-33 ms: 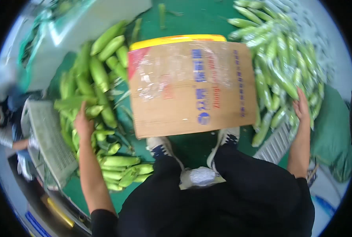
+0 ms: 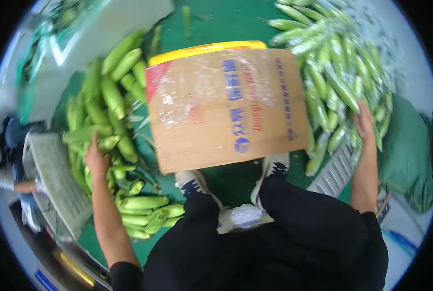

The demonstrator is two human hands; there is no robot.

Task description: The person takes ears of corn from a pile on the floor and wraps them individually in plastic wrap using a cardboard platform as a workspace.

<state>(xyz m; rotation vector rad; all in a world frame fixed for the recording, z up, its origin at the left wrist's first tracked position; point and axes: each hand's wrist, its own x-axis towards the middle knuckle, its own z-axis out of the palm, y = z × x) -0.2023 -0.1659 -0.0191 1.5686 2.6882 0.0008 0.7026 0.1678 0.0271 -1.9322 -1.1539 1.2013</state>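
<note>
My left hand [image 2: 97, 160] reaches into a heap of green ears of corn in their husks [image 2: 112, 94]. Its forefinger is stretched out against one ear of corn [image 2: 83, 134] lying crosswise on the heap; the other fingers are partly hidden. My right hand [image 2: 365, 123] is at the near end of a film-wrapped ear of corn [image 2: 341, 85], fingers extended and not wrapped round it. That ear lies on a pile of wrapped ears [image 2: 316, 109] at my right.
A taped cardboard box [image 2: 216, 126] with a yellow edge [image 2: 207, 49] stands before my shoes. Stripped ears [image 2: 141, 203] lie near my left leg. A pale crate [image 2: 56, 179] is at the left, with another person's arm [image 2: 24, 186] behind it. A green sack [image 2: 406, 155] stands right.
The scene has shifted slightly left in the view. Both hands keep about the same places against the corn.
</note>
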